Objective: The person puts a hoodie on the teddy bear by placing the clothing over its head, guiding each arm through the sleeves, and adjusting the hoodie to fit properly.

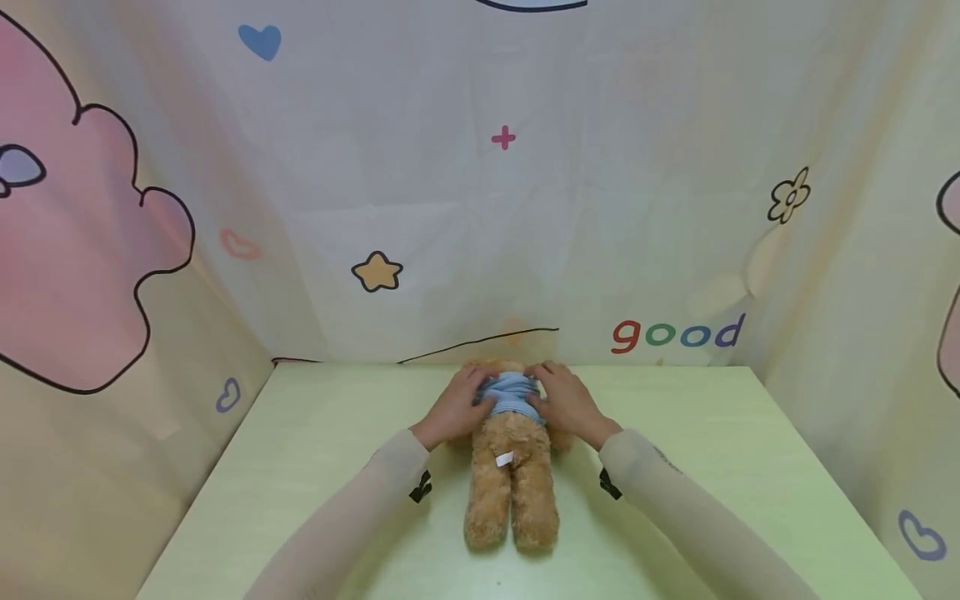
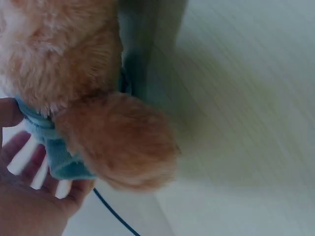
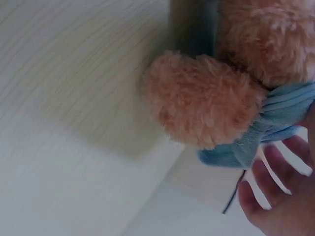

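Note:
A brown teddy bear (image 1: 513, 433) lies on the table with its legs toward me; a small white tag (image 1: 504, 459) shows on its rear. Round its upper body a light blue shirt (image 1: 512, 392) is bunched in folds. My left hand (image 1: 459, 404) grips the shirt at its left side, thumb near the hem. From the right side my right hand (image 1: 567, 404) holds the same shirt. Both wrist views show a furry arm (image 2: 123, 142) of the bear beside the cloth, with the fingers spread and bent around the shirt (image 3: 241, 147). The bear's head is mostly hidden.
The pale green table (image 1: 337, 425) extends to both sides of the bear. Behind it hangs a printed curtain (image 1: 450, 192) with hearts, a star and the word "good", and similar cloth walls stand at left and right. The bear's head is near the table's back edge.

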{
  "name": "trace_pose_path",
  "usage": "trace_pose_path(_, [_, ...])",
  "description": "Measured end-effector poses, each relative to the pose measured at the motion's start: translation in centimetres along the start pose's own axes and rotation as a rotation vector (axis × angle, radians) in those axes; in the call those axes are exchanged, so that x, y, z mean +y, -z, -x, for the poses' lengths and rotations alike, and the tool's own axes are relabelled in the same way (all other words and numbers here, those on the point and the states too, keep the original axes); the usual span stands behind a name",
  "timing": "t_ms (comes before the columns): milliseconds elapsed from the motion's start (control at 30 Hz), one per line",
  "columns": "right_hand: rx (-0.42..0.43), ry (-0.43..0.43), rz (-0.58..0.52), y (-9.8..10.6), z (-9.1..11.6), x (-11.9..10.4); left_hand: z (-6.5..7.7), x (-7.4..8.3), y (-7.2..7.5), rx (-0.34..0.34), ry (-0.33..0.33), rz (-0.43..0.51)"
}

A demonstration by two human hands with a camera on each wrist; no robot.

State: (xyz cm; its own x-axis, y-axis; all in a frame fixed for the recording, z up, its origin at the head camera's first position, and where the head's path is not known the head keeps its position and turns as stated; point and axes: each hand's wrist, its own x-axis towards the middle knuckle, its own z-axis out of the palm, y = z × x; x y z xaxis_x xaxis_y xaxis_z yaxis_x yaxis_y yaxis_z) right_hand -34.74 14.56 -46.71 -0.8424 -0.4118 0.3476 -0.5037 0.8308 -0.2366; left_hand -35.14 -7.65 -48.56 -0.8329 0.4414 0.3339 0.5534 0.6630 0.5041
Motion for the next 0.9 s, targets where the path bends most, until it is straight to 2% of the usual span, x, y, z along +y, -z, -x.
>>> trace_pose_path(67, [0.043, 0.004, 0.012, 0.8, 0.7, -0.4, 0.9, 0.0, 0.6, -0.019, 0.113, 0.049])
trace_pose_path(133, [0.051, 0.004, 0.009, 1.6, 1.5, -1.0, 1.9, 0.0, 1.5, -0.072, 0.265, 0.091])
trace_pose_path(233, [-0.026, -0.036, -0.060, 2.5, 2.5, -1.8, 3.1, -0.5, 2.6, -0.216, 0.462, 0.188])
trace_pose_path(300, [-0.105, -0.090, -0.103, 2.8, 2.8, -2.1, 3.5, -0.9, 2.9, -0.321, 0.533, 0.285])
trace_pose_path(367, [-0.177, -0.160, -0.169, 2.9, 2.9, -2.2, 3.7, -1.4, 2.7, -0.409, 0.555, 0.413])
trace_pose_path(433, [-0.227, -0.224, -0.213, 2.8, 2.9, -2.2, 3.7, -1.6, 2.2, -0.443, 0.559, 0.561])
trace_pose_path(500, [-0.259, -0.277, -0.241, 2.6, 2.7, -2.2, 3.5, -1.5, 1.6, -0.436, 0.552, 0.713])
trace_pose_path(600, [-0.259, -0.302, -0.170, 2.3, 2.6, -2.4, 3.1, -0.8, 0.9, -0.349, 0.546, 0.873])
trace_pose_path(667, [-0.229, -0.289, -0.103, 2.3, 2.5, -2.6, 2.6, 0.0, 0.7, -0.280, 0.531, 0.899])
trace_pose_path(733, [-0.209, -0.267, -0.076, 2.5, 2.5, -3.0, 2.1, 1.0, 0.8, -0.222, 0.531, 0.884])
trace_pose_path(800, [-0.218, -0.250, -0.108, 2.8, 2.3, -3.3, 1.7, 2.0, 1.0, -0.195, 0.531, 0.857])
trace_pose_path(900, [-0.275, -0.260, -0.196, 3.1, 2.0, -3.4, 1.2, 2.9, 1.6, -0.199, 0.519, 0.861])
